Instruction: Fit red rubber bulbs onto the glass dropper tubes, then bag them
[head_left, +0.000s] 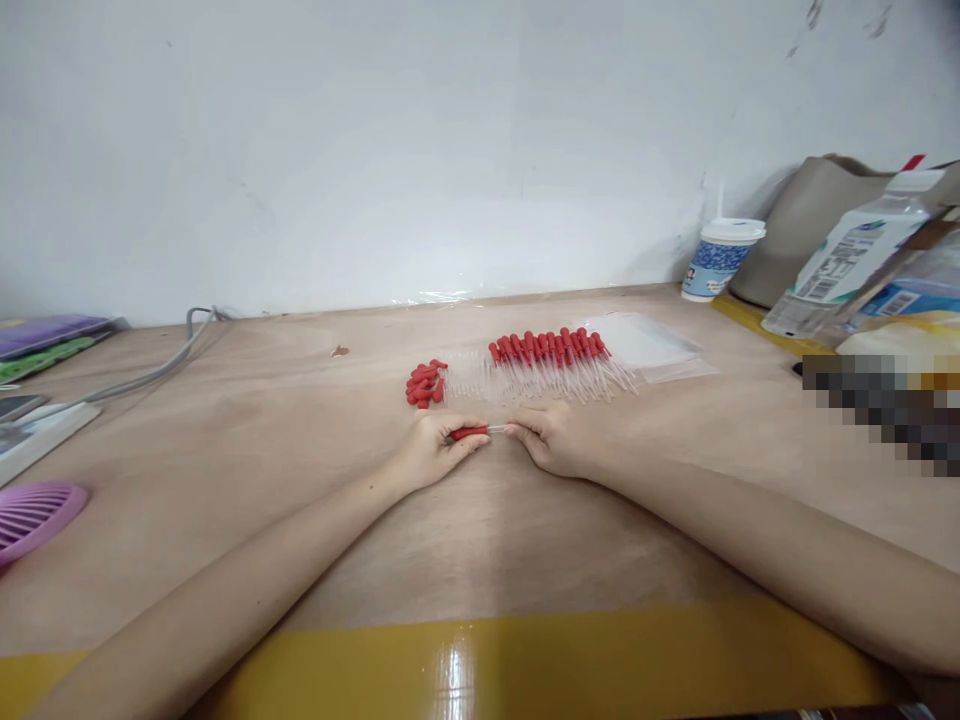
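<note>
My left hand [435, 448] is closed round a red rubber dropper bulb [469, 433], just above the tabletop. Pinched in the fingers of my right hand [551, 437] is a clear dropper tube [498, 429], lined up end to end with the bulb. Bulb and tube meet between the two hands; how deep the tube sits cannot be seen. Beyond my left hand lies a small pile of loose red bulbs [426, 382]. Beside it are several bare clear tubes [466, 375]. Behind my right hand, droppers with red bulbs [551, 348] lie side by side in a row.
Clear plastic bags [641, 340] lie behind the row. At the right stand a paper cup [721, 260], a plastic bottle [851, 255] and a grey-beige container [791, 225]. A grey cable [169, 368] and a pink fan [41, 520] are at the left. Yellow tape [375, 665] covers the front edge.
</note>
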